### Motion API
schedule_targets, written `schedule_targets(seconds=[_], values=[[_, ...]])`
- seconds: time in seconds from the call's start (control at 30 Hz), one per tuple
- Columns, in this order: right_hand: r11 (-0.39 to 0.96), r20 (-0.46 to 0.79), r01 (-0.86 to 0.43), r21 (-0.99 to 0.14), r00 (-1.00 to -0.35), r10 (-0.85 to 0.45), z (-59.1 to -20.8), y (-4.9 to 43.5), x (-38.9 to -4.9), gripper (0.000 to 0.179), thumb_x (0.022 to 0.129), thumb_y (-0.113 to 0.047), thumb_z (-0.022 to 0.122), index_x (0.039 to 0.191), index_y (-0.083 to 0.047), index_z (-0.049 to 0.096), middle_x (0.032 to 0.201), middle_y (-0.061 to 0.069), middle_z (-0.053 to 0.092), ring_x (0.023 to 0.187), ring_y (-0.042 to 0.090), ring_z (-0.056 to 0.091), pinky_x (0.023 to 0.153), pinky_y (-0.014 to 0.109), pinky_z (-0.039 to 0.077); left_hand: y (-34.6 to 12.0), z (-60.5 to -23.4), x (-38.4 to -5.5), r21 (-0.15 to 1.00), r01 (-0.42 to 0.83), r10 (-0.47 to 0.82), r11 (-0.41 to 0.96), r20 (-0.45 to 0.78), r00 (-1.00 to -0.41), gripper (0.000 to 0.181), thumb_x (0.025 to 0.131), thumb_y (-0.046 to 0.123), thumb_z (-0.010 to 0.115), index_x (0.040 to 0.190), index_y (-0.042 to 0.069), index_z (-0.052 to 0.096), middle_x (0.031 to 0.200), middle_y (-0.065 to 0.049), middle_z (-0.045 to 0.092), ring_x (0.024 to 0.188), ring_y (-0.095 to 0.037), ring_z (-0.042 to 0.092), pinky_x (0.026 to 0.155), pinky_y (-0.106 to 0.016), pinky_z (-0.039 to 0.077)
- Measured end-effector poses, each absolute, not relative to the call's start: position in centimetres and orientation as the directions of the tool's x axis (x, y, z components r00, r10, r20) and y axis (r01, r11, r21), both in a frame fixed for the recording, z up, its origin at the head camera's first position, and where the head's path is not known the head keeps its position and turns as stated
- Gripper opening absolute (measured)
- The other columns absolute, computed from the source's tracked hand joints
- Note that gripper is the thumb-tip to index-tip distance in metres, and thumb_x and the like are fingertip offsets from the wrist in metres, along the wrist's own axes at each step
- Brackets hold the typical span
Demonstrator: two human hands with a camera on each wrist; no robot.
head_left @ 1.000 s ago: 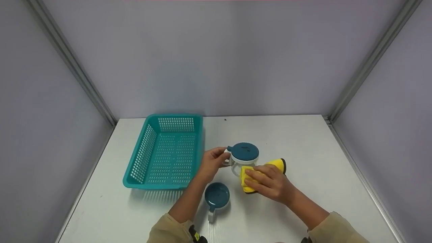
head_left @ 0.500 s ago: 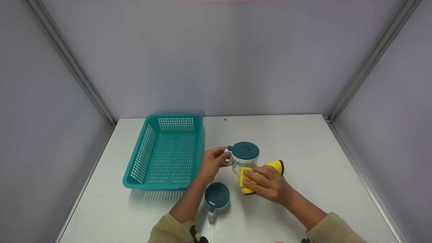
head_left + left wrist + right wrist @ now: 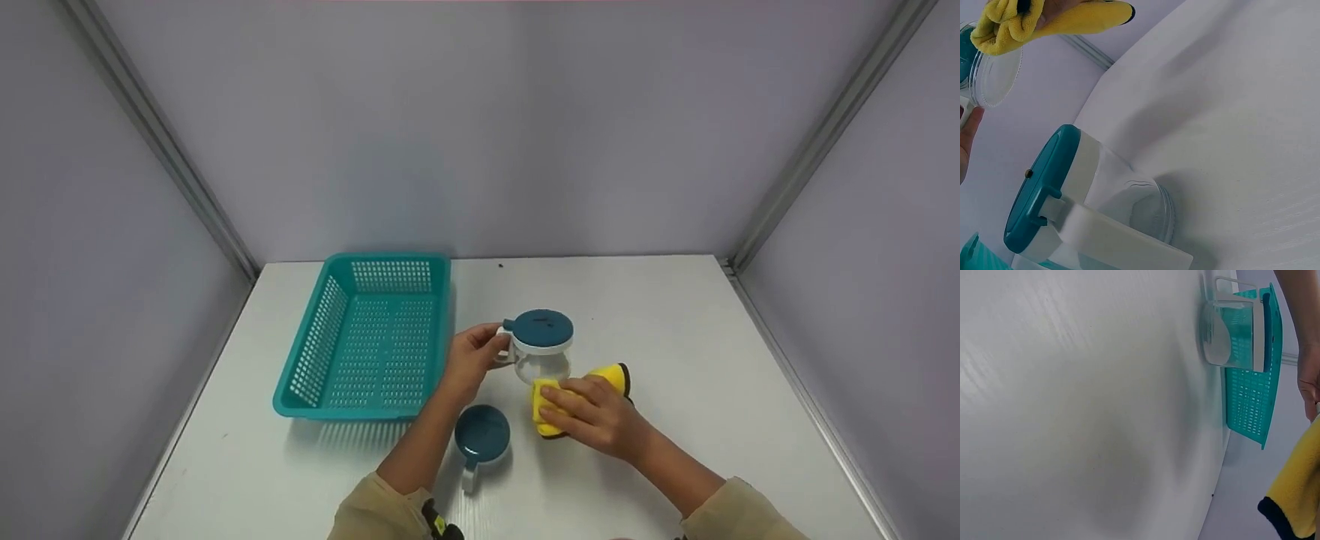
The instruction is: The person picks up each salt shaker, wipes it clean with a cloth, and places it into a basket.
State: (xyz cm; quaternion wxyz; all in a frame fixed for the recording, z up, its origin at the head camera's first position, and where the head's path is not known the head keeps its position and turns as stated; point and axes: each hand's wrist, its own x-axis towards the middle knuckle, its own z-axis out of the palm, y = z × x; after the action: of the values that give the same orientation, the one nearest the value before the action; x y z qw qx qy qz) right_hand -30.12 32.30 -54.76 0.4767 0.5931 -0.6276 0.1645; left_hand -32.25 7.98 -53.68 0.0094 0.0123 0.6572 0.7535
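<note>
My left hand [image 3: 472, 360] grips the white handle of a clear glass jar [image 3: 544, 365] with a dark teal lid [image 3: 543, 328], held above the table. A folded yellow cloth [image 3: 550, 405] with black edging is gripped in my right hand [image 3: 600, 416], right at the jar's lower part. In the left wrist view the cloth [image 3: 1067, 25] overlaps the base of the held jar [image 3: 996, 76]. A second lidded jar [image 3: 482, 433] stands upright on the table near my left forearm, its handle toward me. The left wrist view shows this jar's glass body [image 3: 1129, 197] up close.
A teal plastic basket [image 3: 437, 337] with perforated walls stands on the left of the white table [image 3: 712, 360]. Grey-white panels [image 3: 480, 135] rise behind and at both sides. A small dark speck [image 3: 501, 265] lies near the back edge.
The held jar has risen slightly and shifted a little left, its lid tipping a bit. My right hand with the cloth has slid slightly down toward the jar's base. The second jar and basket have not moved.
</note>
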Motion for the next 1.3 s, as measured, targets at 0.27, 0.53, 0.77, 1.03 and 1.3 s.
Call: schedule_targets(seconds=[0.27,0.53,0.77,1.03,1.3], values=[[0.274,0.799,-0.896,0.349,0.131,-0.587,-54.9,33.1,-30.3,0.019,0.099,-0.018,0.06,0.11,-0.012,0.074,0.115,0.007,0.072,0.091,0.026,0.066,0.075,0.032,0.055,7.4,-53.5,-32.3,0.983,0.014,0.033,-0.182,0.021,-0.999,0.027,0.096,0.022,0.065,0.118,0.008,0.068,0.108,-0.011,0.071,0.1,-0.022,0.069,0.085,-0.041,0.058],[0.35,0.859,-0.88,0.322,0.116,-0.499,-53.9,33.8,-30.8,0.017,0.097,-0.019,0.063,0.104,-0.009,0.075,0.107,0.01,0.074,0.086,0.028,0.065,0.069,0.033,0.054,7.0,-53.3,-32.1,0.976,0.023,0.041,-0.216,0.033,-0.999,0.025,0.097,0.018,0.062,0.118,0.005,0.068,0.106,-0.011,0.071,0.099,-0.022,0.069,0.086,-0.042,0.058],[0.425,0.896,-0.871,0.248,0.039,-0.442,-53.6,34.2,-31.3,0.02,0.095,-0.023,0.064,0.104,-0.007,0.074,0.108,0.011,0.073,0.089,0.029,0.065,0.076,0.031,0.055,6.9,-53.2,-32.0,0.976,0.028,0.048,-0.215,0.039,-0.998,0.026,0.097,0.018,0.064,0.118,0.004,0.068,0.109,-0.012,0.07,0.099,-0.023,0.07,0.085,-0.04,0.059],[0.501,0.933,-0.857,0.118,-0.078,-0.353,-54.0,34.2,-32.0,0.021,0.096,-0.023,0.064,0.108,-0.008,0.074,0.112,0.012,0.071,0.095,0.03,0.063,0.097,0.025,0.05,7.2,-53.5,-32.0,0.98,0.054,0.055,-0.19,0.066,-0.996,0.025,0.096,0.015,0.064,0.117,0.002,0.068,0.103,-0.009,0.071,0.091,-0.019,0.07,0.082,-0.039,0.06],[0.513,0.951,-0.855,0.079,-0.09,-0.297,-53.8,33.7,-32.3,0.021,0.095,-0.021,0.066,0.108,-0.005,0.074,0.111,0.014,0.071,0.095,0.032,0.063,0.092,0.027,0.05,7.2,-53.4,-31.9,0.98,0.067,0.051,-0.186,0.078,-0.996,0.025,0.095,0.016,0.065,0.115,0.002,0.069,0.102,-0.009,0.07,0.092,-0.02,0.07,0.082,-0.04,0.06]])
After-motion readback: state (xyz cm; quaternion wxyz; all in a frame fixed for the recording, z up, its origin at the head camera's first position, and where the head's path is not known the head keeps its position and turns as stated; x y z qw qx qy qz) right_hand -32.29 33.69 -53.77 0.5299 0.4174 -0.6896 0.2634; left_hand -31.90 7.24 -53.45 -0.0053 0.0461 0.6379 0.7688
